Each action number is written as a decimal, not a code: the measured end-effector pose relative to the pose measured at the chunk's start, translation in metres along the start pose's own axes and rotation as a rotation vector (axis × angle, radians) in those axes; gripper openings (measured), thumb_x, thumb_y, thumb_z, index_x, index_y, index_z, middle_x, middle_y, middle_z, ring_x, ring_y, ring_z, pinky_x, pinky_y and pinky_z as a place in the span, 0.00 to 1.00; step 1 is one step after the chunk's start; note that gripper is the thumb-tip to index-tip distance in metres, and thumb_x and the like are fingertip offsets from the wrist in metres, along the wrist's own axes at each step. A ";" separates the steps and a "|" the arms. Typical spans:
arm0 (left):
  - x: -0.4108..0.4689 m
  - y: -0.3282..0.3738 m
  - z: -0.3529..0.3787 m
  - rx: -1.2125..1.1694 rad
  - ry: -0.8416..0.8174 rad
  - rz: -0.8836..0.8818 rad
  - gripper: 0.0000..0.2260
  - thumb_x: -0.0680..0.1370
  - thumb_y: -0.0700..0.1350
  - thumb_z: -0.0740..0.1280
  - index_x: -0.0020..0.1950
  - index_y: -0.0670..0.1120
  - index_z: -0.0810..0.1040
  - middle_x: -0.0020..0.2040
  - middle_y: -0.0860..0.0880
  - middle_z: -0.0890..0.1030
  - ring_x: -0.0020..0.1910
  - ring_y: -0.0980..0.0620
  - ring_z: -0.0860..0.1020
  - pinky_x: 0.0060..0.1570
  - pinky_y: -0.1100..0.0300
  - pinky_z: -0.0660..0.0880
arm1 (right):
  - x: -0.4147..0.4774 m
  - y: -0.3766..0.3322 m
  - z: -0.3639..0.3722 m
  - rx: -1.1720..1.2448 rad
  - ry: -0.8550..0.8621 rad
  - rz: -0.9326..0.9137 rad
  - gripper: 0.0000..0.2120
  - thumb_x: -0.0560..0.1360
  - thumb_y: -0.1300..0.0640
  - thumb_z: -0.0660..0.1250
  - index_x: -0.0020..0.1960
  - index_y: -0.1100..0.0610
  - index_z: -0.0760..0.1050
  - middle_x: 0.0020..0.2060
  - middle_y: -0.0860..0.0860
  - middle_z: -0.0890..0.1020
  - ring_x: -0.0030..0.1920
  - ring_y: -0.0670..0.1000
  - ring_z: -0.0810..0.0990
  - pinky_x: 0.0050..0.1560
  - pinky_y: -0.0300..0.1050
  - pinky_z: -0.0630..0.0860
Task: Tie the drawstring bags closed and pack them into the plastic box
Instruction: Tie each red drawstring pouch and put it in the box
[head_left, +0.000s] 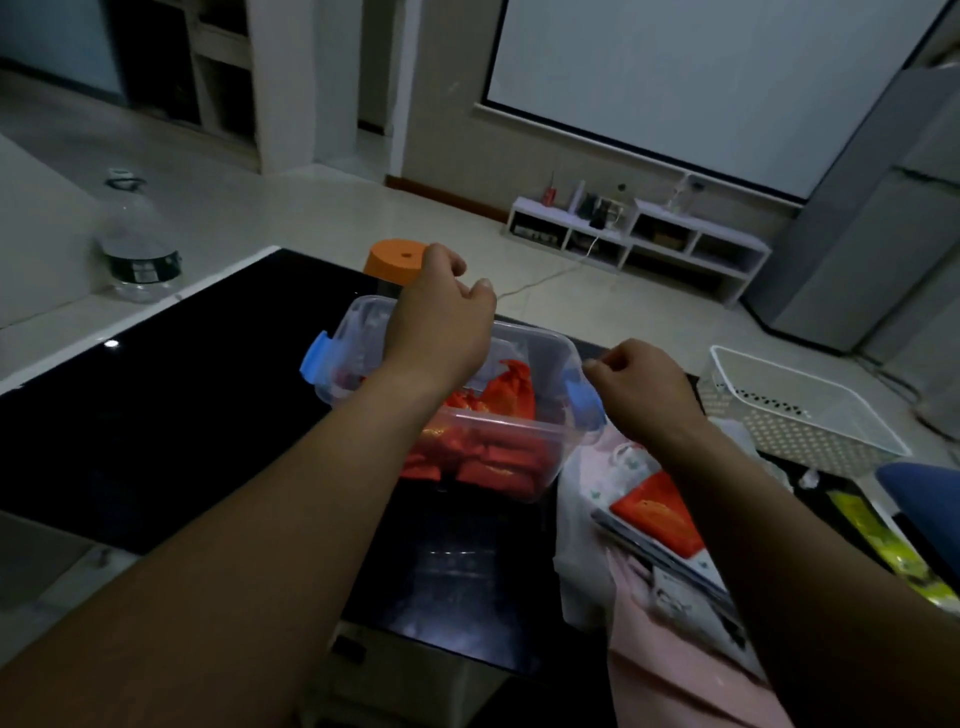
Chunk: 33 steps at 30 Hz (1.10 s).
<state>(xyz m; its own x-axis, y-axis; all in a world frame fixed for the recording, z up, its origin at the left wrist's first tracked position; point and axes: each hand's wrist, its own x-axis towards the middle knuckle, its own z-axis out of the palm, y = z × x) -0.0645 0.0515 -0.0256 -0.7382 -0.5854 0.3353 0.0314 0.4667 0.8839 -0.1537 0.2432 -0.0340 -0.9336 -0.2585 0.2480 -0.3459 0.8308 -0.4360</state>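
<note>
The clear plastic box (521, 334) is sitting open on the black bench (156, 415), close to the far edge. Its long axis is running left to right, with a blue clip at each short end and the right end lying slightly nearer. Red drawstring bags (493, 454) are lying flat inside along the near wall, their long sides following the box's length. One tied bag (511, 389) is standing behind them, its gathered neck pointing up.

The left hand (441, 317) is hovering above the far left part of the box with its fingers curled. The right hand (641, 389) is hanging just past the right clip, thumb and forefinger tips drawn together. Whether either hand is pinching a cord cannot be told.

Another red bag (657, 514) is lying flat on a pale plastic bag (576, 499) just right of the box, its long axis slanting from far left to near right. A white basket (810, 431) is crowding the far right, and an orange-lidded jar (397, 260) is standing just beyond the box. Wide bare bench is stretching left of the box. A water bottle (137, 244) is standing on the floor beyond.
</note>
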 end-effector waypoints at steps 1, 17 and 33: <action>-0.001 0.002 0.004 0.008 -0.004 0.021 0.11 0.84 0.49 0.63 0.65 0.47 0.71 0.44 0.58 0.74 0.42 0.61 0.74 0.39 0.59 0.70 | -0.006 0.006 -0.003 0.025 0.005 -0.001 0.18 0.80 0.49 0.65 0.41 0.62 0.81 0.34 0.58 0.81 0.38 0.56 0.81 0.37 0.49 0.74; -0.104 0.038 0.155 0.443 -0.815 0.494 0.08 0.81 0.50 0.65 0.57 0.49 0.78 0.55 0.47 0.82 0.54 0.45 0.79 0.50 0.53 0.75 | -0.084 0.170 -0.055 0.736 -0.018 0.639 0.09 0.81 0.69 0.54 0.47 0.62 0.72 0.38 0.64 0.73 0.30 0.54 0.72 0.33 0.42 0.67; -0.103 0.030 0.178 0.402 -0.638 0.503 0.05 0.83 0.51 0.60 0.48 0.54 0.69 0.40 0.56 0.76 0.40 0.55 0.77 0.36 0.55 0.68 | -0.082 0.170 -0.057 0.554 -0.267 0.624 0.26 0.84 0.41 0.57 0.53 0.62 0.84 0.45 0.57 0.88 0.28 0.45 0.76 0.28 0.39 0.67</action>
<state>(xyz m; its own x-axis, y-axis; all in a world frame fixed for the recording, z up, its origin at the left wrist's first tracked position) -0.1076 0.2436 -0.0912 -0.9378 0.1733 0.3009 0.3020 0.8345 0.4608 -0.1308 0.4337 -0.0790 -0.9342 -0.0006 -0.3567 0.3049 0.5178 -0.7993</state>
